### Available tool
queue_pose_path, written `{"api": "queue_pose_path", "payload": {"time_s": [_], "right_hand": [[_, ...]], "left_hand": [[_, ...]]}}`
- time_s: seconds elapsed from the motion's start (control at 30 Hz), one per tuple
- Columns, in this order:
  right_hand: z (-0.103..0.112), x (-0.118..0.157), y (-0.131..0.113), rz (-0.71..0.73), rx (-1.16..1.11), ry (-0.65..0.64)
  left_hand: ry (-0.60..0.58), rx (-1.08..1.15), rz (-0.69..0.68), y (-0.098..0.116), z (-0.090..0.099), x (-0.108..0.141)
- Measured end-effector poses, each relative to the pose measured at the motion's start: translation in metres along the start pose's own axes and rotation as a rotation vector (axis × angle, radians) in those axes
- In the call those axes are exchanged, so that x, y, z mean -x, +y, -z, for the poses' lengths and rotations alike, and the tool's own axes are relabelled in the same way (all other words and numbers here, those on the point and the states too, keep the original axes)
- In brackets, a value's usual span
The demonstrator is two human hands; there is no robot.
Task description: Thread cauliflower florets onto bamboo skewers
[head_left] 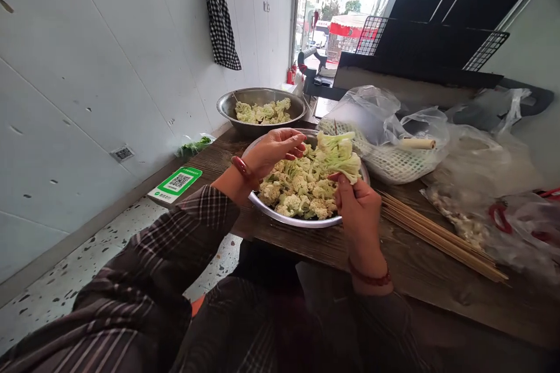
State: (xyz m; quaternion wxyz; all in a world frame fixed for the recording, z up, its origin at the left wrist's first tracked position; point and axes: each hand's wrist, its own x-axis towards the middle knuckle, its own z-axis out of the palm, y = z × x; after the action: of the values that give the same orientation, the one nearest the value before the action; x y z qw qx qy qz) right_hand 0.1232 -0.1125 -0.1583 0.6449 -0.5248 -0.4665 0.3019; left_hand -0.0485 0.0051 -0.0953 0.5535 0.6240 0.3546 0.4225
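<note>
My right hand (359,205) pinches pale green cauliflower florets (340,154) by their lower end, holding them up over the near bowl's right side. A thin dark tip, perhaps of a skewer, shows just above them. Over the left part of the same bowl hovers my left hand (275,151), its fingers loosely bent and apart, with nothing visible in them. Below both hands, the near metal bowl (301,222) is filled with cut cauliflower (300,186). Right of it, a bundle of thin wooden skewers (437,233) lies on the dark wooden table (315,247).
Behind stands a second metal bowl (225,108) with more cauliflower and a thin stick. Plastic bags (389,122) crowd the right side. A green QR-code sign (177,182) sits at the table's left edge, beside the white wall (109,70). Leafy greens (192,145) lie behind it.
</note>
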Motion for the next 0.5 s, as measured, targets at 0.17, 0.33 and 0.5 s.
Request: {"api": "queue_pose_path", "payload": {"time_s": [0.17, 0.33, 0.5], "right_hand": [[0.006, -0.007, 0.009, 0.061, 0.097, 0.083], [0.005, -0.011, 0.024, 0.021, -0.01, 0.118], [0.004, -0.009, 0.021, 0.022, -0.025, 0.159]], "left_hand": [[-0.135, -0.21, -0.027, -0.001, -0.004, -0.019], [-0.047, -0.386, -0.131, -0.01, -0.013, -0.045], [-0.059, -0.523, -0.223, -0.023, -0.015, -0.064]]}}
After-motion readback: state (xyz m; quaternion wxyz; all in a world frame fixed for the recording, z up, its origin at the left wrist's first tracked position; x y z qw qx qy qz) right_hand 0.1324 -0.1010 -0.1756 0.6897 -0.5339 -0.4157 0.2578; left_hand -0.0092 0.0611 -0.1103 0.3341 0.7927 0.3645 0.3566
